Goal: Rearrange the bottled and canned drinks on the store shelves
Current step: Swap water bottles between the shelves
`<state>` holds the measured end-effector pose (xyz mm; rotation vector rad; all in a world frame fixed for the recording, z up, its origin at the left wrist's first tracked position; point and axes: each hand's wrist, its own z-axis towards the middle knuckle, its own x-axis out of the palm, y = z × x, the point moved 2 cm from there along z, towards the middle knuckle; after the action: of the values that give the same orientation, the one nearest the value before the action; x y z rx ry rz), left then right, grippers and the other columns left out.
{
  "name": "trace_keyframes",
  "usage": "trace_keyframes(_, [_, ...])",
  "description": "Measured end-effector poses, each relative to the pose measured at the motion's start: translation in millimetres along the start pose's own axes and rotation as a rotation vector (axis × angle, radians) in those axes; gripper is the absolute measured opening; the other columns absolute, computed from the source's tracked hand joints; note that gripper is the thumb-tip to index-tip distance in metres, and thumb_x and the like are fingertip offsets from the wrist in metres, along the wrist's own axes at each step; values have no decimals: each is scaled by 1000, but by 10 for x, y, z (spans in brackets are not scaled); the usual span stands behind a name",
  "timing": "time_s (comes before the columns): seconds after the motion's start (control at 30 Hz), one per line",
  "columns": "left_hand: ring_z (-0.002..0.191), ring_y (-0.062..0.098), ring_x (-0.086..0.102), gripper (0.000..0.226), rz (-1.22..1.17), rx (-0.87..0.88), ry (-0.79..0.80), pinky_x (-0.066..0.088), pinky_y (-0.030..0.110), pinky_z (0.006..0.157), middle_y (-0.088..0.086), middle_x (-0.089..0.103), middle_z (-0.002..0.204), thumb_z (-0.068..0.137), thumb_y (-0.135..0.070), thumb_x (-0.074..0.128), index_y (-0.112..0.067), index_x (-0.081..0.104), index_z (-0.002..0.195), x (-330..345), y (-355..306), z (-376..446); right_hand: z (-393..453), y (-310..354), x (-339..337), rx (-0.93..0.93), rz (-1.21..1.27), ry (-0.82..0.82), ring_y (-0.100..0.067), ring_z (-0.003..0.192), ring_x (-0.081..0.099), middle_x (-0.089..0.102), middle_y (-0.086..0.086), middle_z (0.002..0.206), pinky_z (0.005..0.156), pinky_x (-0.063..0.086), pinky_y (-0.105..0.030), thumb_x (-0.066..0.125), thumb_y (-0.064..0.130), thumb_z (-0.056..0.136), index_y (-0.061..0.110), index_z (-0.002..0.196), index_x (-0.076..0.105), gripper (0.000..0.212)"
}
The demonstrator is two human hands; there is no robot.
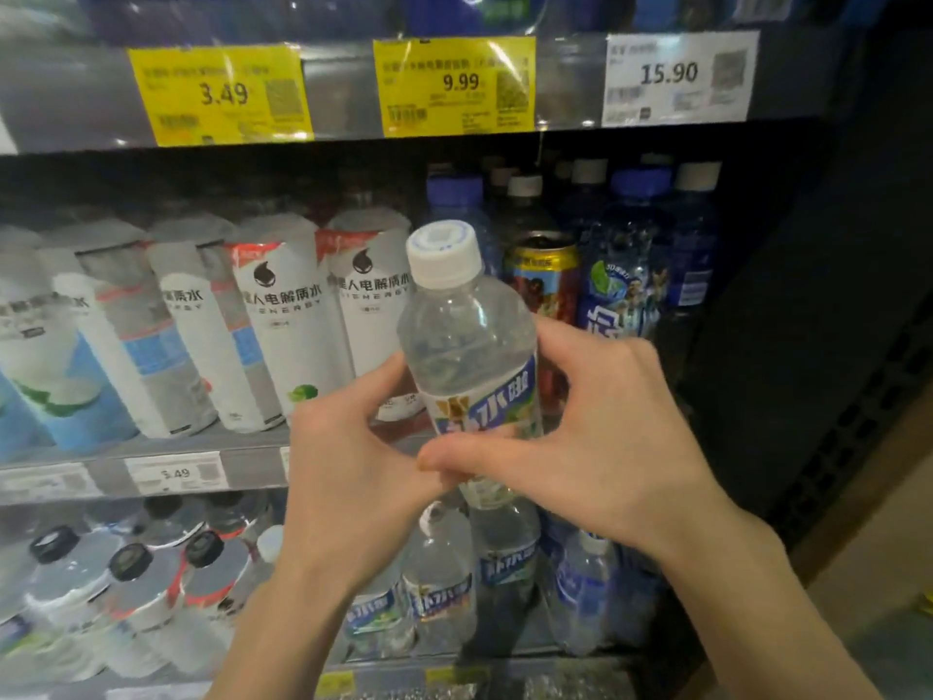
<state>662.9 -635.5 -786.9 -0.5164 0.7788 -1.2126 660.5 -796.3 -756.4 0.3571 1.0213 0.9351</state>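
Note:
A clear bottle (467, 341) with a white cap and a blue-and-white label is held in front of the middle shelf, tilted slightly left. My left hand (348, 457) curls round its lower part from the left. My right hand (601, 437) grips it from the right, with the thumb across the front of the label. Both hands hide the bottle's base. Behind it on the middle shelf stand white electrolyte drink bottles (288, 325), a gold can (545, 275) and blue bottles (631, 275).
The shelf rail above carries yellow price tags (222, 93) and a white tag (676, 78). The lower shelf holds bottles with black caps (131, 578) and similar clear bottles (439, 573). A dark shelf upright (787, 346) bounds the right side.

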Motion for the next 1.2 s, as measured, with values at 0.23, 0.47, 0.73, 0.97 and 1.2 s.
trace_keyframes(0.23, [92,11,74,51,38,-119,88,58,19,70,-12,78,90,62,1,90,-30,77,102,69,1,49,7,-105,6,137,143,-61,4,75,70,75,21,79,70,60,-28,83,66,49,30,91,75,56])
trace_keyframes(0.47, [94,15,75,47,-37,-186,96,62,30,77,-12,78,94,58,-44,85,-41,77,104,75,57,81,51,-224,-37,177,339,155,3,87,72,77,19,91,81,59,-24,90,38,59,29,101,77,45])
trace_keyframes(0.73, [129,-4,51,88,210,-47,467,45,26,108,-30,49,143,68,-45,87,-41,45,145,-88,32,159,86,-325,-86,158,325,26,-2,87,74,78,16,90,80,62,-34,98,30,50,25,99,77,53])
trace_keyframes(0.97, [99,17,64,72,690,45,42,55,42,84,-2,50,134,76,-41,68,-16,51,142,-263,-18,735,140,-512,-177,243,372,-112,-5,83,75,78,13,83,79,62,-37,95,38,50,25,88,80,43])
trace_keyframes(1.2, [111,39,59,99,994,-110,124,41,38,77,11,62,120,56,-61,89,-16,39,129,161,-129,1138,135,-551,-297,221,248,-296,8,74,70,74,26,76,64,55,-14,92,42,57,31,84,73,35])
